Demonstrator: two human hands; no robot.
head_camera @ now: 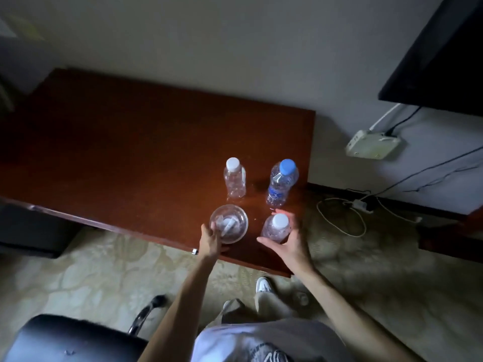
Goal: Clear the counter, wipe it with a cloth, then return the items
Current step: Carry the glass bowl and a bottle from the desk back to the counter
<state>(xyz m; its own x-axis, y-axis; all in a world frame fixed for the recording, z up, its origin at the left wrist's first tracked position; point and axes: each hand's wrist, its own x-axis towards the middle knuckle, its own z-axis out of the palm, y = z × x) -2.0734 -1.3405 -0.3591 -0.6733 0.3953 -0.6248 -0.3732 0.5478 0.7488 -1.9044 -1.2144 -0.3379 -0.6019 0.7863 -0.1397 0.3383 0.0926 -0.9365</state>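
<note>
Reaching both hands over the near edge of the dark wooden worktop (117, 142), where four items stand grouped at its right end. Left hand (210, 240) cupping the near rim of the clear glass bowl (229, 223), fingers curled against its side with something pale lying inside. Right hand (290, 242) spread around the near white-capped bottle (276, 228), thumb on one side and fingers (283, 212) wrapping behind it, wide rather than clamped; cannot tell for certain whether the grip has closed or is just closing or letting go. Farther back, standing apart and untouched: a second white-capped bottle (234, 177) and a blue-capped bottle (281, 182) nearer the right edge. No cloth in view anywhere on the surface. Judging from the rest of the top lying bare and all items gathered at one end: either the clearing step or the return of the items, not possible to say which from this moment alone. If clearing, next move calls for firm closure on both pieces, a straight lift to keep the bowl level and its contents in, then a carry off the surface without brushing the two rear bottles. If returning, calls for easing both grips off without tipping the light, seemingly empty bottle.
</note>
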